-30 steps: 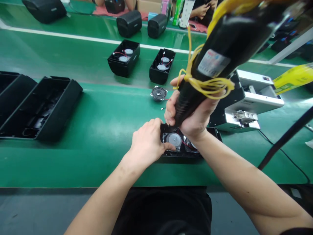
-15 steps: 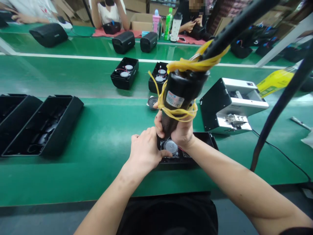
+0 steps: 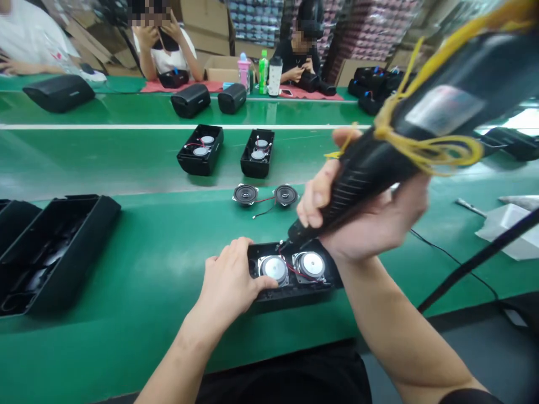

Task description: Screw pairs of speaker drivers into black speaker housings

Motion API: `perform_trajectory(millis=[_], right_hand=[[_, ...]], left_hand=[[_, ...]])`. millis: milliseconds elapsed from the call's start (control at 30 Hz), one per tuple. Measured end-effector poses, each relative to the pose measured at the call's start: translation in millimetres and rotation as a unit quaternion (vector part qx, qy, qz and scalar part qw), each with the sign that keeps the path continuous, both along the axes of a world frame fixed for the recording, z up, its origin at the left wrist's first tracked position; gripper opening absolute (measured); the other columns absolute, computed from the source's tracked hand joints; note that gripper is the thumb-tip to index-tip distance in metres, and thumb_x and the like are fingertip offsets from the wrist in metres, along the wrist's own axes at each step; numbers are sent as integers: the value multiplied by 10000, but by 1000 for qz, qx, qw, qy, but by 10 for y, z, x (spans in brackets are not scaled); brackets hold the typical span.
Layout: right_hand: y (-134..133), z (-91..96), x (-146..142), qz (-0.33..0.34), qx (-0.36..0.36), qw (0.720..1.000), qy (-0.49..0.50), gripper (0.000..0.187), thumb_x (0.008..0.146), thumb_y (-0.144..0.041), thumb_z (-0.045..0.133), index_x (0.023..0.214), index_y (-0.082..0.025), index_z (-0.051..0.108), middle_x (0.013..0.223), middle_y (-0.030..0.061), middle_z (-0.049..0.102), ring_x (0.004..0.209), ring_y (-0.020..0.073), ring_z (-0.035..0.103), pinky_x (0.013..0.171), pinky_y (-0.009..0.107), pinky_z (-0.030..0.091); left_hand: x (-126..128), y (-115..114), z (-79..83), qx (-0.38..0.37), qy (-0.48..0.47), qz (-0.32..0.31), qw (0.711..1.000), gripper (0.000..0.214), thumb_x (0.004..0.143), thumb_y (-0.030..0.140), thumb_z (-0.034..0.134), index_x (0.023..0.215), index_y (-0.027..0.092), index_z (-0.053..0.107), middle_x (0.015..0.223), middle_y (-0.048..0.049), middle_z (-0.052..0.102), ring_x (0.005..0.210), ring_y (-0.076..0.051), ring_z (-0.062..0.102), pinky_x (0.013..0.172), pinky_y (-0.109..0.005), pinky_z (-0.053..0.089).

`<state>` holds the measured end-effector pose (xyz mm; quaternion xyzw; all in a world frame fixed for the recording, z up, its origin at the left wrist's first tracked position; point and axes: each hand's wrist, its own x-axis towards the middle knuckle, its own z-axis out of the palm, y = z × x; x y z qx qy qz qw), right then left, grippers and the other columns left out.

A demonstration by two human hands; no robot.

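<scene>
My left hand (image 3: pixel 233 275) grips the left end of a black speaker housing (image 3: pixel 290 293), its thumb lying over the edge by a round speaker driver (image 3: pixel 273 269). A second driver (image 3: pixel 311 265) sits beside that one, with red and black wires between them. My right hand (image 3: pixel 366 219) is wrapped round a black electric screwdriver (image 3: pixel 357 174) tied with yellow cord (image 3: pixel 433 148). The tool leans, its narrow end over the far side of the housing; the bit's tip is too small to make out. Beyond the housing lie two loose, wired speaker drivers (image 3: pixel 245 194) on the green table.
Two housings with drivers (image 3: pixel 201 150) stand farther back. Large black housings (image 3: pixel 80 247) are at the left. A dark cable (image 3: pixel 475 264) crosses the right side. Closed speakers (image 3: pixel 191 101), bottles (image 3: pixel 263 73) and people at work line the far side.
The screwdriver has swung from nearly upright to a slant, moving right with my right hand. Both drivers in the housing now show. The view has shifted; my left hand keeps its grip.
</scene>
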<state>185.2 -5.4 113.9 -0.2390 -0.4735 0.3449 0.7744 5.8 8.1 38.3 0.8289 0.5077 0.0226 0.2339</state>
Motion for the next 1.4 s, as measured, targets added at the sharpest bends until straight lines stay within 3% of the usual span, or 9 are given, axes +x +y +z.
perform_trajectory(millis=[100, 200, 300, 367, 533, 733, 967, 1167, 1400], right_hand=[[-183, 142, 323, -98, 6, 995, -10, 582, 914, -745, 664, 1152, -214, 667, 593, -56, 580, 351, 126, 454, 305, 264, 329], [-358, 201, 726, -184, 18, 982, -32, 579, 843, -713, 783, 1116, -213, 686, 563, -60, 579, 337, 127, 454, 286, 265, 318], [-467, 203, 1133, -265, 63, 960, -57, 622, 844, -772, 742, 1094, -203, 706, 553, -53, 571, 331, 130, 437, 271, 263, 300], [-488, 181, 1347, -316, 74, 944, -65, 627, 861, -809, 691, 1074, -219, 704, 554, -55, 563, 343, 131, 436, 285, 255, 313], [-425, 50, 1581, -383, 41, 921, -65, 649, 903, -871, 538, 971, -237, 657, 552, -73, 498, 352, 111, 422, 323, 235, 325], [-350, -143, 1694, -368, 28, 925, -93, 616, 931, -854, 520, 1009, -265, 681, 612, -52, 529, 383, 106, 459, 369, 248, 356], [-317, -264, 1826, -340, 35, 934, -100, 590, 977, -813, 522, 1051, -255, 699, 653, -35, 555, 416, 117, 494, 396, 270, 406], [-397, -279, 1779, -340, 36, 934, -102, 635, 1003, -809, 431, 1030, -232, 693, 639, -28, 568, 398, 132, 507, 376, 274, 381], [-615, -129, 1479, -275, 43, 959, -52, 672, 975, -813, 498, 1212, -212, 685, 592, -58, 560, 336, 117, 423, 315, 260, 324]], left_hand=[[-42, 12, -72, 16, -3, -3, 1000, 827, 824, 418, 911, 1474, 189, 455, 1527, -183, 602, 1418, -397, 577, 1114, -644, 491], [-78, -5, -117, 116, -72, -36, 990, 833, 898, 355, 838, 1584, 251, 376, 1683, -172, 445, 1547, -404, 437, 1200, -682, 421], [-39, -52, -112, 224, -185, -142, 946, 543, 1032, 342, 651, 1538, 333, 456, 1656, -107, 482, 1516, -336, 481, 1203, -629, 454], [35, -92, -102, 246, -203, -227, 920, 468, 1048, 354, 614, 1501, 329, 501, 1654, -108, 489, 1525, -326, 477, 1202, -635, 461], [230, -141, -174, 272, -139, -343, 888, 661, 898, 470, 808, 1488, 310, 557, 1709, -160, 430, 1534, -414, 472, 1173, -752, 454], [269, -105, -304, 296, -119, -342, 884, 536, 913, 303, 725, 1440, 335, 633, 1733, -161, 382, 1513, -423, 478, 1112, -695, 525], [223, -45, -350, 332, -104, -355, 867, 540, 919, 266, 682, 1452, 344, 639, 1723, -149, 404, 1444, -408, 537, 1050, -601, 564], [237, -17, -341, 328, -107, -364, 865, 574, 894, 253, 704, 1457, 343, 634, 1708, -150, 437, 1416, -411, 561, 1042, -598, 560], [246, -84, -319, 288, -110, -347, 886, 517, 918, 232, 701, 1422, 336, 659, 1679, -160, 467, 1439, -420, 528, 1098, -660, 508]])
